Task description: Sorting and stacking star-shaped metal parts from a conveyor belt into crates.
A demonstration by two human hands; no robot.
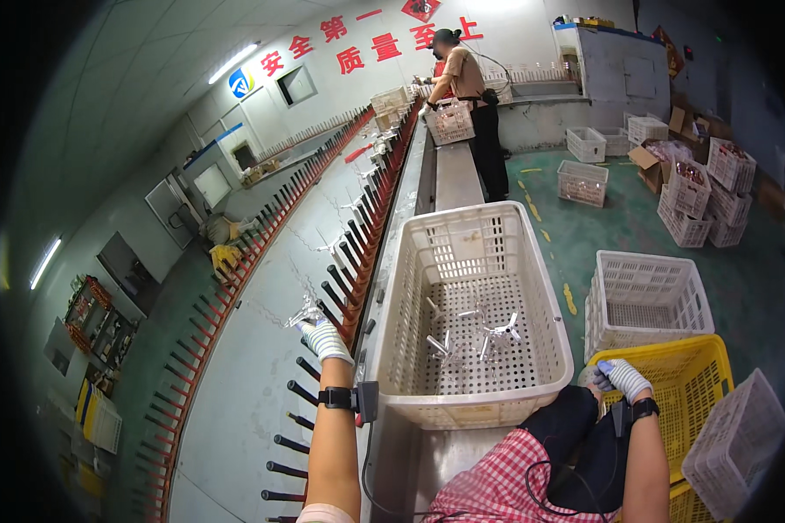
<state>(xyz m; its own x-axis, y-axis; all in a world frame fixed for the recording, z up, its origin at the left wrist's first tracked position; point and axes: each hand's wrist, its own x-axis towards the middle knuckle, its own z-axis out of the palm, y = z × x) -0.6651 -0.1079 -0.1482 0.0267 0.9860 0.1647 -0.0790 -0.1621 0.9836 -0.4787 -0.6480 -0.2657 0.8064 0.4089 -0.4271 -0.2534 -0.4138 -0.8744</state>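
Left hand [324, 338], striped glove, reaches forward at the near row of black-tipped rods [336, 298]. Fingers look closed in a light pinch on a clear-and-silver branched piece [305, 310]; the piece sits at the fingertips, arms poking out beyond them. Exact finger contact too small to make out. Rods stand just right of and ahead of this grip, more nearer the body; grey panel [244, 392] lies below and left of it.

Right hand [621, 378], also gloved, is well apart from the left grip, off to its right by the knee. Fingers curled; can't tell if anything is inside. Yellow crate [715, 370] is just beside it, tilted white crate [741, 449] farther right.

Between the two hands: big white crate [471, 408], with several loose branched pieces [441, 347] spread on its perforated floor, right of the left grip.

Step in hand, my read: handling one piece at the rods. Whether it's going on or coming off, can't tell. Next move calls for holding the pinch steady and keeping the piece's arms clear of neighbouring rod tips.

Far ahead of the grip, a co-worker [464, 83] stands at the same line beside another white crate [450, 124].
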